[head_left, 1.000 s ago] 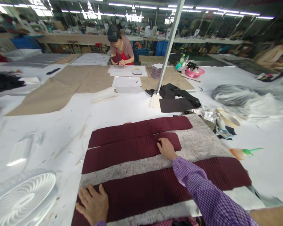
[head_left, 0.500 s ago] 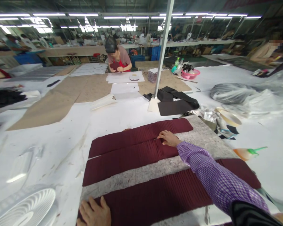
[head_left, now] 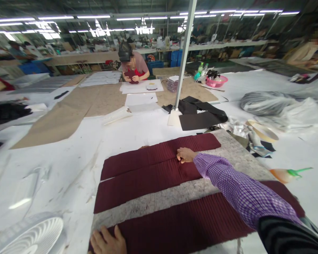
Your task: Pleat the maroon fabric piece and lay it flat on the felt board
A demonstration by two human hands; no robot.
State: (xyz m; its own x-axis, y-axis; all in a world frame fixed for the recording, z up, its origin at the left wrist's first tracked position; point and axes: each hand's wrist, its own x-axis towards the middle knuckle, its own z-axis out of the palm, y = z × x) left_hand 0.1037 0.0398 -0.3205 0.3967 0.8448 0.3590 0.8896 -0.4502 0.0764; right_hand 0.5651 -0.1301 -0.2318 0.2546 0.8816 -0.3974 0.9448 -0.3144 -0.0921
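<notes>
Your right hand [head_left: 186,155] is curled over the far edge of the middle maroon strip [head_left: 132,190], can't really tell if the fingers are pinching it. Your left hand [head_left: 109,242] lies loose, fingers spread, on the nearest maroon strip [head_left: 169,231]'s left end, both strips on that grey board [head_left: 148,203].

On my feed I can read no words, labels, brands, numbers or signs. The far bottles [head_left: 200,67] show too small and blurred for me to make out any lettering on them.
</notes>
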